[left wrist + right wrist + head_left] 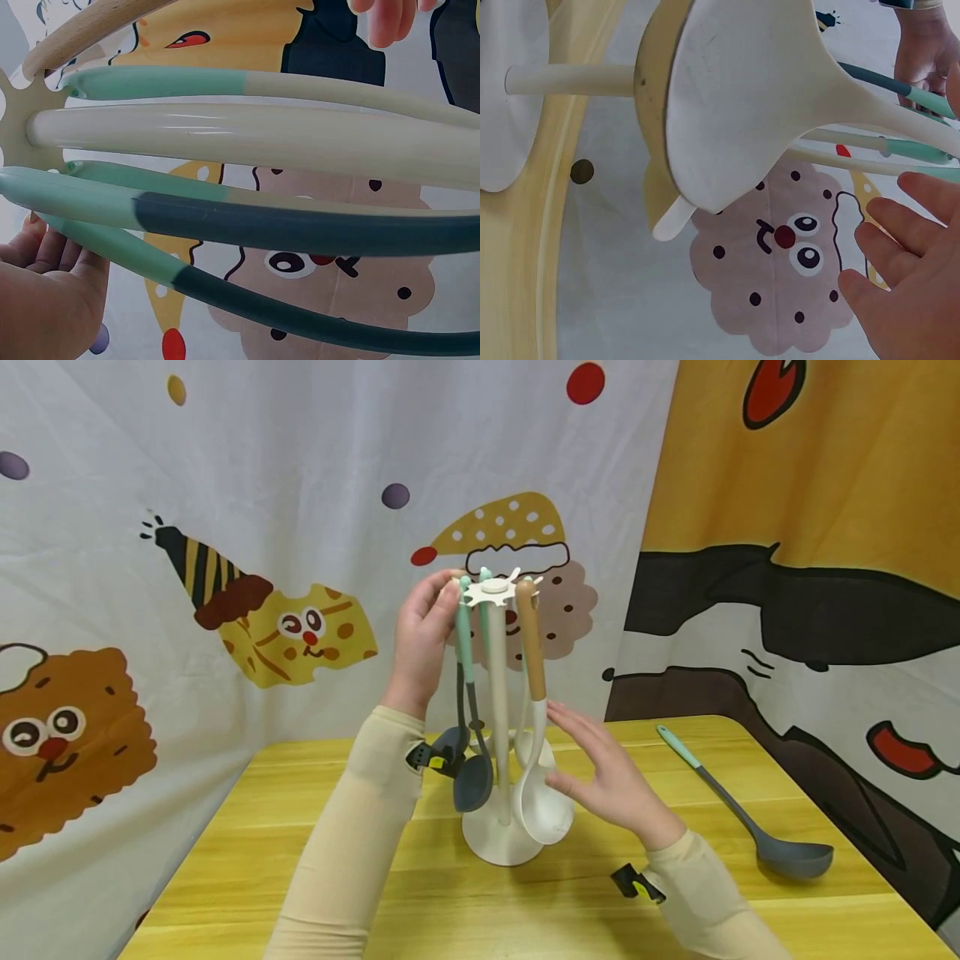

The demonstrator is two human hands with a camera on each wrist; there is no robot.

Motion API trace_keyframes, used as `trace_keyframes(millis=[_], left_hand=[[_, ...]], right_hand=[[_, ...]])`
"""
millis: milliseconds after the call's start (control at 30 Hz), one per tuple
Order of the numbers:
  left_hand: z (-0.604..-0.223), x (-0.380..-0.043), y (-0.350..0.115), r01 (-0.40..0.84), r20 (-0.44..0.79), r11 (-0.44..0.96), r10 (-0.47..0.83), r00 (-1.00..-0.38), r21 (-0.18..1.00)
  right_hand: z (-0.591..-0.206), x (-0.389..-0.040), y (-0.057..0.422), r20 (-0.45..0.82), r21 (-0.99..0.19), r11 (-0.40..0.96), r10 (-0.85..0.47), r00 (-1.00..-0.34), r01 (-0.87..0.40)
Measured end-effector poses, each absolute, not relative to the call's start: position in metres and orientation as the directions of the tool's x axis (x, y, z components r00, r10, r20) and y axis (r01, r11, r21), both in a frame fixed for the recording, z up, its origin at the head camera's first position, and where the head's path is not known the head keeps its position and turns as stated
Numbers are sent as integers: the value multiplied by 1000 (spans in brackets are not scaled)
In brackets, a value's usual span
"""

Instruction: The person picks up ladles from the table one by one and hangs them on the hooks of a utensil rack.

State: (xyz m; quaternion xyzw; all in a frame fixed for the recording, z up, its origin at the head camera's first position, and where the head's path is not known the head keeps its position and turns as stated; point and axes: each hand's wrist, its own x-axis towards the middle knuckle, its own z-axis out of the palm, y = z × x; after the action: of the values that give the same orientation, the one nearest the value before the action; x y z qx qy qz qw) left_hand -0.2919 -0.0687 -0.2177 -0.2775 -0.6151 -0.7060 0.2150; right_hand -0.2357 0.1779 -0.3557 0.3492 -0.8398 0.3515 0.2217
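Observation:
A white utensil stand [499,710] carries several hanging utensils. At its top, my left hand [425,631] pinches the green handle end of a dark grey utensil [124,247], whose head [451,742] is partly hidden behind the wrist camera. In front of it hangs a grey ladle [472,783] with a green handle. A white ladle [546,810] with a wooden handle [531,643] hangs on the right side. Beside that ladle is my right hand [611,777], fingers extended and spread, holding nothing. In the right wrist view, the right hand's fingers [900,251] show behind the ladle's neck.
On the right of the wooden table [300,827] lies another grey ladle [795,857] with a green handle. The stand's round white base [504,847] rests near the table's middle. A printed cloth [315,460] hangs behind the table.

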Motion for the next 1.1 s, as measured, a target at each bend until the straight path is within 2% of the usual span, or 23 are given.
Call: trace_keyframes(millis=[500, 800, 1100], left_hand=[[-217, -291, -69, 642, 651, -136, 28, -759, 754], [-218, -291, -68, 641, 649, -131, 33, -760, 757], [-218, -292, -68, 638, 647, -128, 33, -762, 759]], right_hand=[[-362, -239, 189, 567, -397, 517, -513, -645, -759], [-375, -244, 202, 515, -400, 567, -510, -689, -720], [-384, -248, 213, 458, -350, 644, -515, -724, -680]])
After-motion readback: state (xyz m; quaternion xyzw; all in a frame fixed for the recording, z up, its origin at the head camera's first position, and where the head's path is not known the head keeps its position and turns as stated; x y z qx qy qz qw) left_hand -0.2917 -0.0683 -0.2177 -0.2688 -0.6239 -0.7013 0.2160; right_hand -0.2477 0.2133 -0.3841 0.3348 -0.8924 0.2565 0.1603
